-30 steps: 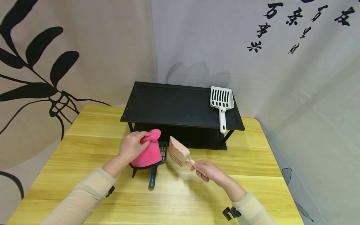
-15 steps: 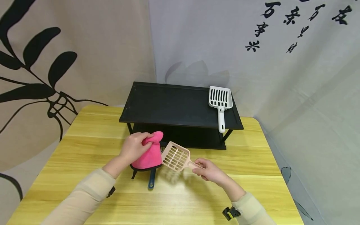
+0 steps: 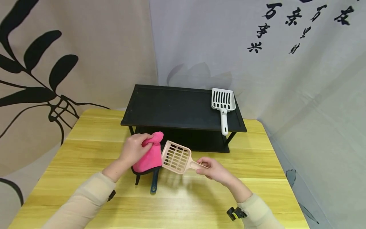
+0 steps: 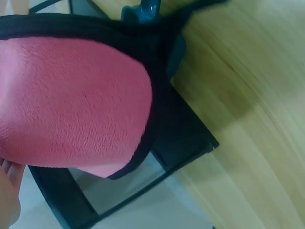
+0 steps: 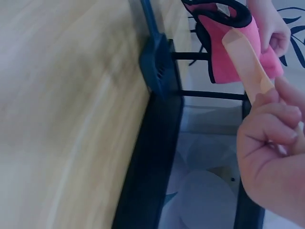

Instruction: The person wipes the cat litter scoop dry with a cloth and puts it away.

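My left hand (image 3: 134, 148) pinches a pink cloth (image 3: 149, 159) with dark edging by its bunched top, so it hangs over the table. By its handle my right hand (image 3: 211, 170) grips a beige slotted litter scoop (image 3: 176, 157), its head tilted up beside the cloth. In the right wrist view the scoop (image 5: 245, 59) appears close against the pink cloth (image 5: 224, 50); whether they touch I cannot tell. A blue litter scoop (image 3: 154, 181) lies behind the cloth, its head mostly hidden in the head view.
A black two-tier rack (image 3: 174, 108) stands at the back of the wooden table (image 3: 183, 203). On its upper shelf, at the right, lies a white litter scoop (image 3: 224, 105). Printed fabric (image 3: 200, 41) hangs behind the table.
The beige scoop has turned from edge-on to showing its slotted face, and its head has come closer to the cloth. My left hand has stayed nearly in place with the cloth.
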`<state>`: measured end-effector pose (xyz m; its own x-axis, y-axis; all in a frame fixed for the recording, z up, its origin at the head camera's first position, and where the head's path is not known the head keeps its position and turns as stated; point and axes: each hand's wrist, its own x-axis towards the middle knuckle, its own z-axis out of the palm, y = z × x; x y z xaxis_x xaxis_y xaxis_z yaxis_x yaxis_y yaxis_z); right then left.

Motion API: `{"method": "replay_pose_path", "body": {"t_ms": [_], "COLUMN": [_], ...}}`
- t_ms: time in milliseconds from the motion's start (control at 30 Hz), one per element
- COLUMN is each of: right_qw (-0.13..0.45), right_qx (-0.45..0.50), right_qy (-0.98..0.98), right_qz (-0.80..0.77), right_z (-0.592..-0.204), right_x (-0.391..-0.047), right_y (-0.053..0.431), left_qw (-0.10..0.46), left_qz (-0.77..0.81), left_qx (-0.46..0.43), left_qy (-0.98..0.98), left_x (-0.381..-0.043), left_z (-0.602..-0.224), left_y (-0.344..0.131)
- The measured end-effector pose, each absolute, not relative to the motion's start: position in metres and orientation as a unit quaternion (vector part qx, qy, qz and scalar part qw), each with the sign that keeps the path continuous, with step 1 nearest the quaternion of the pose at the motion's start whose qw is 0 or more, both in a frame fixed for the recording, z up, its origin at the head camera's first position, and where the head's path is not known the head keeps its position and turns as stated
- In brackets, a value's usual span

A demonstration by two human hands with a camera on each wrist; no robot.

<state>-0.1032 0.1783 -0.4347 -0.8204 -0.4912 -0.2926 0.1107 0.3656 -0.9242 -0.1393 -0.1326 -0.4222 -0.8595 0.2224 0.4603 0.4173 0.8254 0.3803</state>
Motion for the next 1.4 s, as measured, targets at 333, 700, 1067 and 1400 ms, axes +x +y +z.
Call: {"method": "replay_pose_path", "body": {"t_ms": [333,700,1067,1400], "right_qw": [0.244,0.188,0.164,0.208], "right_qx": [-0.111,-0.001,0.065,0.1], "right_qy": [0.735,0.709,0.665,0.556], "right_qz": [-0.623,-0.68,-0.725,-0.799], "right_z": [-0.407,-0.388,-0.39,-0.386], "right_x": [-0.118,-0.145,-0.16,-0.162], "right_y": [0.182,0.172,0.163,0.165], "left_qw": [0.22,0.245,0.245,0.209], "left_qz": [-0.246,-0.266,-0.269,-0.274], "left_qx": [-0.134,-0.13,-0.127,-0.107], "left_qy": [-0.935,-0.923,-0.923,-0.932], "left_x": [-0.137,-0.139,-0.137,-0.136], "left_z": [-0.415,-0.417,-0.419,-0.42], "left_y": [-0.155,-0.17,-0.172,-0.169]}}
